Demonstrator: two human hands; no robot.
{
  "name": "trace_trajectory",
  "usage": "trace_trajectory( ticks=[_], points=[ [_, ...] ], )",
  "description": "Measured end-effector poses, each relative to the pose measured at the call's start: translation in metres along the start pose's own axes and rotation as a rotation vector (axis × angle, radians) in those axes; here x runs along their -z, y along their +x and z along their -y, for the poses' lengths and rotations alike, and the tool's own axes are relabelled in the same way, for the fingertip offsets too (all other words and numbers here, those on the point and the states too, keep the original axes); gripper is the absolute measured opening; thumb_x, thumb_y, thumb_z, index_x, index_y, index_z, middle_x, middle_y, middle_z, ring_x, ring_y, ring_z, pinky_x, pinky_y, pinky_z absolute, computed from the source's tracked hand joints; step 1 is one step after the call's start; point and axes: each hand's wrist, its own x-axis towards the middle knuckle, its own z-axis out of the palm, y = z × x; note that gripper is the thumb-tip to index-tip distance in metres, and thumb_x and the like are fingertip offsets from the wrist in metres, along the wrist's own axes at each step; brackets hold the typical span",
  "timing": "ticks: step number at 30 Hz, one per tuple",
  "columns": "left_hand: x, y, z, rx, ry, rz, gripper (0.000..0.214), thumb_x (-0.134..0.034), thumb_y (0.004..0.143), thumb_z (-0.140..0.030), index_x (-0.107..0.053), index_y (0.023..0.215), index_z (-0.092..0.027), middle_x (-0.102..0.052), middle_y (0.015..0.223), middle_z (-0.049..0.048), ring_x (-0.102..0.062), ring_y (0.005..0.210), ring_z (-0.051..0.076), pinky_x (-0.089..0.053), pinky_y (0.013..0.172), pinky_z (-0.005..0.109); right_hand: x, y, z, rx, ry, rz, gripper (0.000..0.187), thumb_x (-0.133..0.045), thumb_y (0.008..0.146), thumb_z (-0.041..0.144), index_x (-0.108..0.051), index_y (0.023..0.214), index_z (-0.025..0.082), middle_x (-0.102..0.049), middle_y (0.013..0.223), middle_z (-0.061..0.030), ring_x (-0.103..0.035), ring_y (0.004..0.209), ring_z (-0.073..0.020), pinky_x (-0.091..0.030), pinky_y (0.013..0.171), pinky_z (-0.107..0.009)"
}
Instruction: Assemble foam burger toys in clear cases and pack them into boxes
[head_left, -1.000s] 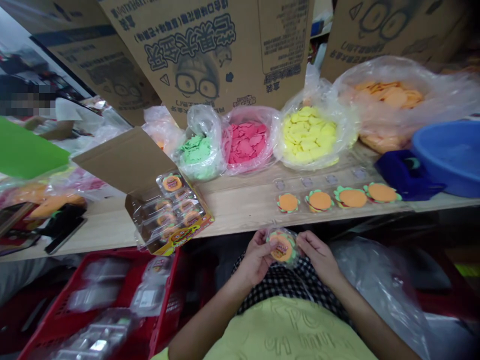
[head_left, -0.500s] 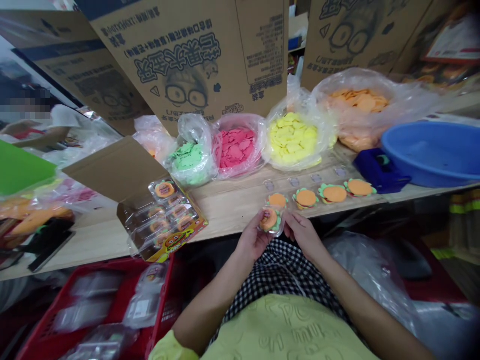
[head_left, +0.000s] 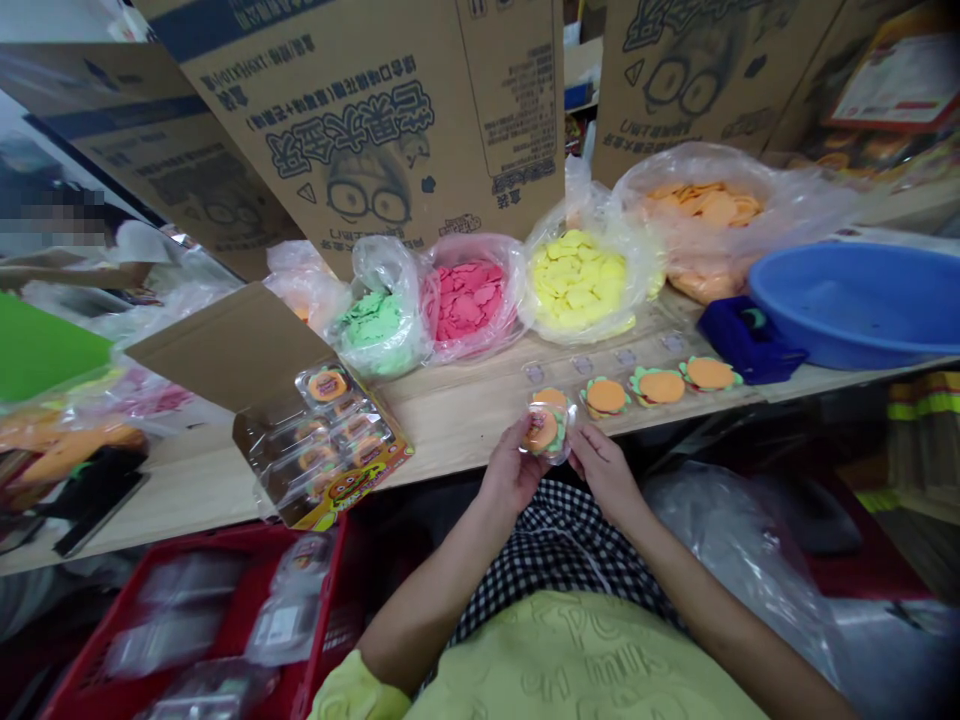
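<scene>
The left hand point(head_left: 512, 468) is closed on a clear pack point(head_left: 546, 430) with an orange-and-green burger shape inside, its thumb lying over the pack's left side. The right hand point(head_left: 604, 465) has its fingers curled close together at the pack's right edge; whether they pinch it, I cannot tell. The pack is at the near edge of the bench point(head_left: 450, 415), in front of the lap, partly covering the leftmost burger point(head_left: 550, 396) of a row of four; the other three burgers point(head_left: 660, 386) lie to its right. To the left stands an open carton point(head_left: 232, 345) containing several packed burgers. Behind, bags of green pieces point(head_left: 373, 318), red pieces point(head_left: 466, 300), yellow pieces point(head_left: 577, 280) and orange pieces point(head_left: 705, 205) stand side by side. A blue basin point(head_left: 855, 285) sits at the right, and a red crate point(head_left: 330, 600) with clear packages is below the bench at the left.
</scene>
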Motion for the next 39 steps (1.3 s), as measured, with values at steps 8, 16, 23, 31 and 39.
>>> trace_trajectory(
  ticks=[8, 16, 23, 31, 39],
  points=[
    [-0.006, -0.003, -0.001, -0.143, 0.042, 0.017, 0.027, -0.065, 0.069, -0.035, -0.056, 0.087, -0.017, -0.063, 0.088, 0.0032, -0.059, 0.076, 0.015, -0.048, 0.066, 0.028, -0.003, 0.001, 0.008, -0.025, 0.025, -0.009, 0.031, -0.044, 0.083, 0.046, -0.043, 0.065, 0.021, -0.039, 0.056, 0.0044, -0.036, 0.052, -0.0106, -0.029, 0.047, -0.023],
    [-0.012, -0.011, -0.003, -0.229, 0.011, 0.051, 0.031, -0.068, 0.067, -0.030, -0.050, 0.091, -0.021, -0.061, 0.092, -0.0003, -0.059, 0.079, 0.013, -0.048, 0.065, 0.026, -0.004, -0.003, 0.009, 0.043, 0.004, -0.001, 0.026, -0.048, 0.082, 0.043, -0.047, 0.070, 0.021, -0.036, 0.060, 0.0041, -0.033, 0.054, -0.0112, -0.029, 0.048, -0.023],
    [-0.021, -0.023, -0.005, -0.282, 0.030, 0.152, 0.050, -0.070, 0.065, -0.018, -0.045, 0.108, -0.023, -0.057, 0.106, 0.0023, -0.058, 0.089, 0.015, -0.048, 0.073, 0.028, -0.003, -0.003, -0.008, 0.068, 0.166, -0.096, 0.027, -0.051, 0.080, 0.045, -0.049, 0.069, 0.021, -0.039, 0.058, 0.0037, -0.034, 0.054, -0.0115, -0.030, 0.050, -0.023],
    [-0.024, -0.018, -0.001, -0.440, 0.184, 0.115, 0.045, -0.071, 0.062, -0.018, -0.051, 0.102, -0.019, -0.058, 0.104, 0.0047, -0.058, 0.089, 0.016, -0.045, 0.082, 0.031, 0.004, 0.000, -0.016, 0.035, 0.133, -0.044, 0.024, -0.046, 0.083, 0.045, -0.049, 0.077, 0.023, -0.045, 0.064, 0.0021, -0.039, 0.057, -0.0138, -0.034, 0.053, -0.025],
    [-0.018, -0.027, -0.022, -0.527, 0.621, 0.168, 0.048, -0.074, 0.056, -0.015, -0.054, 0.100, -0.017, -0.061, 0.100, 0.0085, -0.058, 0.086, 0.018, -0.045, 0.076, 0.027, 0.039, 0.006, 0.010, 0.347, -0.328, -0.196, 0.024, -0.049, 0.083, 0.037, -0.046, 0.102, 0.023, -0.049, 0.091, -0.0048, -0.048, 0.082, -0.0192, -0.040, 0.072, -0.032]
  ],
)
